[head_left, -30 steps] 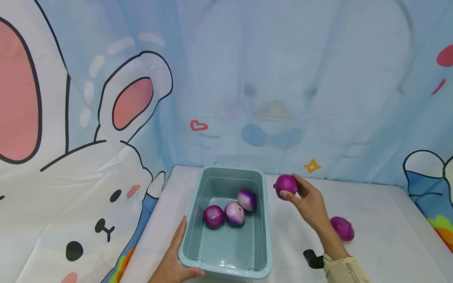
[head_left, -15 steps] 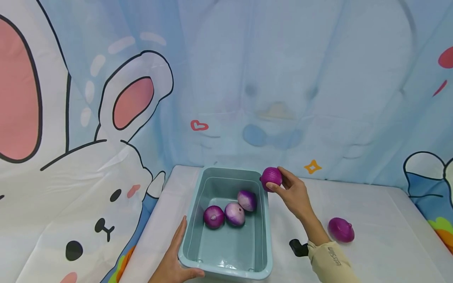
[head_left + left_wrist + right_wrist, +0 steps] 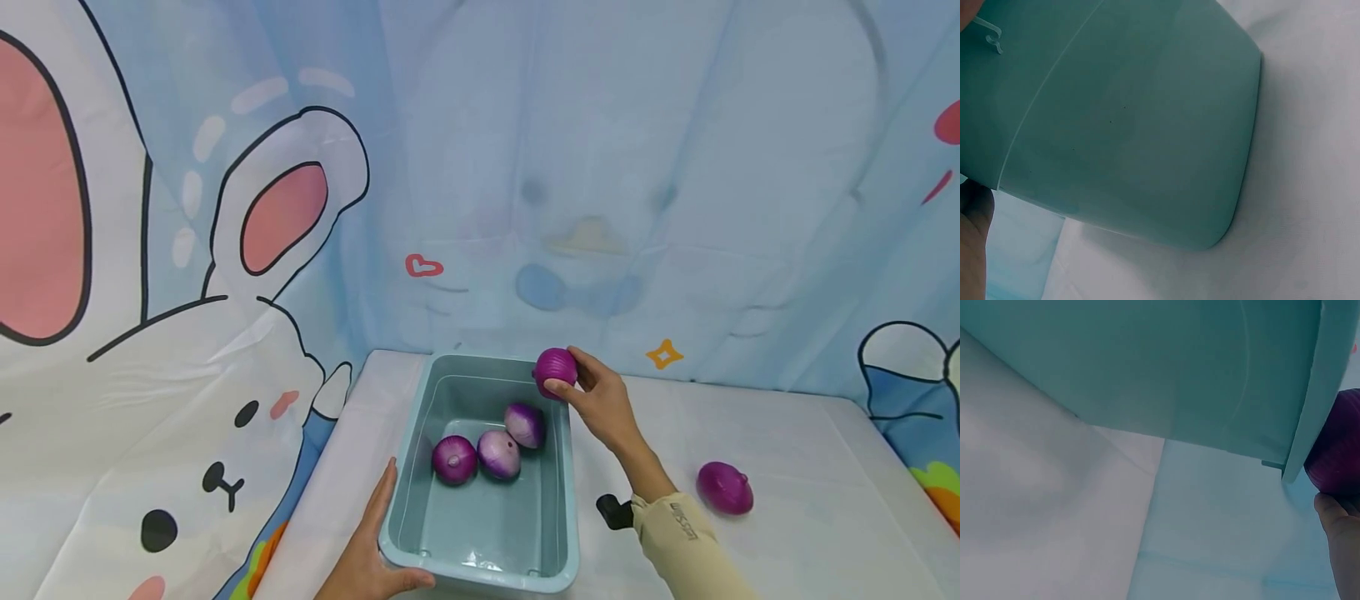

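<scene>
One round, magenta-purple onion with fine pale lines across its skin and a short stub pointing left sits pinched between the thumb and fingers of the right hand, over the far right corner of a pale teal, rectangular plastic tub. From here I can't tell whether it touches the rim. The left hand lies spread around the tub's near left corner, fingers straight along the left wall, thumb against the front.

Inside, a glossy dark purple onion and two white-and-violet onions form a touching row; bare tub floor stretches from them to the near edge. Between the tub's right edge and a smooth magenta onion on the table's right part, white cloth shows beneath the right forearm.
</scene>
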`<state>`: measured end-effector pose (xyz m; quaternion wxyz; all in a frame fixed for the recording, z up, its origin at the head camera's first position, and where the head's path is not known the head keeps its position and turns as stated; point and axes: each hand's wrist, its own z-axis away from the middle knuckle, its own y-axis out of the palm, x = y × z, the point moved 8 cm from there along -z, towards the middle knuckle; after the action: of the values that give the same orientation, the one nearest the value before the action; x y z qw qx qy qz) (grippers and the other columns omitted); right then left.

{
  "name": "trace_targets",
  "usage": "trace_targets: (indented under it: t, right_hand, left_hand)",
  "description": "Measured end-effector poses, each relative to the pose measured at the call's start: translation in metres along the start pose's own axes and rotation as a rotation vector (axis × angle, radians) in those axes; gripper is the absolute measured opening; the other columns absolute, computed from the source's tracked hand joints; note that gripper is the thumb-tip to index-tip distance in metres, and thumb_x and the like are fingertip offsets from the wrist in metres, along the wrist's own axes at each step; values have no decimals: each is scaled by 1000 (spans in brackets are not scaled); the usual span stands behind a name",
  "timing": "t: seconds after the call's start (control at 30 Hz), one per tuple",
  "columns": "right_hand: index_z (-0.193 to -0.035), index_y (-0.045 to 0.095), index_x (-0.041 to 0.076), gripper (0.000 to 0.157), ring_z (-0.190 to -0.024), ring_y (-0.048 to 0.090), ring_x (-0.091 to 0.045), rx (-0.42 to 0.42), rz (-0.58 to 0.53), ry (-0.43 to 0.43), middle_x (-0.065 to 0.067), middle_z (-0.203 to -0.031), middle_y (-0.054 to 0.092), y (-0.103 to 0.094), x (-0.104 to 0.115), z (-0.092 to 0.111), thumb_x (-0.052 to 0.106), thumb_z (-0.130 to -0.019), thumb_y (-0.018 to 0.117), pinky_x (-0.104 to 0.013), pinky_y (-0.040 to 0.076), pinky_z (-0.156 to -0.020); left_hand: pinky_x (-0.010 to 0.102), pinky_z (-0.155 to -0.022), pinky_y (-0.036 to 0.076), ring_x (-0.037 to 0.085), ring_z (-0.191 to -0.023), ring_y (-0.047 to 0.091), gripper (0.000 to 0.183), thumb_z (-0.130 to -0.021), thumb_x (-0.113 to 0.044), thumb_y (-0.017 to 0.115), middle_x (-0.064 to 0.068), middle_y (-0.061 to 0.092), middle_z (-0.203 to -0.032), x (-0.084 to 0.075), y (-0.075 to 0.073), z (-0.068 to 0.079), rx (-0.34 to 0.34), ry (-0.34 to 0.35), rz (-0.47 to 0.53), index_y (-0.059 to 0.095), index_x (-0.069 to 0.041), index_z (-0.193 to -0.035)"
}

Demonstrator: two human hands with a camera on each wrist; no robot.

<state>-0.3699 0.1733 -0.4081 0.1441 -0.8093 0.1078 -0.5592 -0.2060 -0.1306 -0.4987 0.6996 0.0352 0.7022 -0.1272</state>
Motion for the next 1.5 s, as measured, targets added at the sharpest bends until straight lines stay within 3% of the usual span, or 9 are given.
trace_targets:
  t: [0.27,0.57,0.8,1.1,1.5]
  right_hand:
    - [-146,37,-6,74,-135,43,-38,23,13,2,-28,-145,43,9,0,-3,17,-86,75,-42,41,-102]
    - [-144,39,-6,74,-130,49,-38,32,39,14,-27,-141,48,16,-5,-8,19,-85,76,-42,45,-100]
    - [-144,40,-6,74,-127,51,-39,44,79,-1,-28,-138,51,20,-8,-10,21,-85,76,-46,46,-100]
    - [-145,39,-4,77,-126,53,-38,57,102,9,-26,-137,53,24,-7,-11,23,-83,78,-48,47,-99]
    - [-145,40,-4,80,-120,57,-38,59,154,-3,-27,-134,55,30,-6,-12,24,-81,80,-50,49,-97]
  left_hand:
    - [47,-101,47,39,-138,32,122,-72,-23,87,-9,4,-162,0,1,-1,9,7,-1,-1,-49,-152]
    - [46,-97,50,41,-134,35,122,-74,-24,86,-6,2,-162,-4,3,-2,36,73,-25,-5,-44,-154]
    - [46,-96,50,42,-134,35,122,-73,-26,86,-9,3,-162,-3,3,-2,30,49,-12,-4,-47,-153]
    - [47,-97,49,44,-135,34,123,-74,-22,85,-7,2,-162,-4,2,-2,35,89,-31,-6,-42,-154]
    - [48,-97,49,43,-135,34,122,-73,-24,86,-6,2,-162,-4,1,-2,29,68,-27,-5,-44,-153]
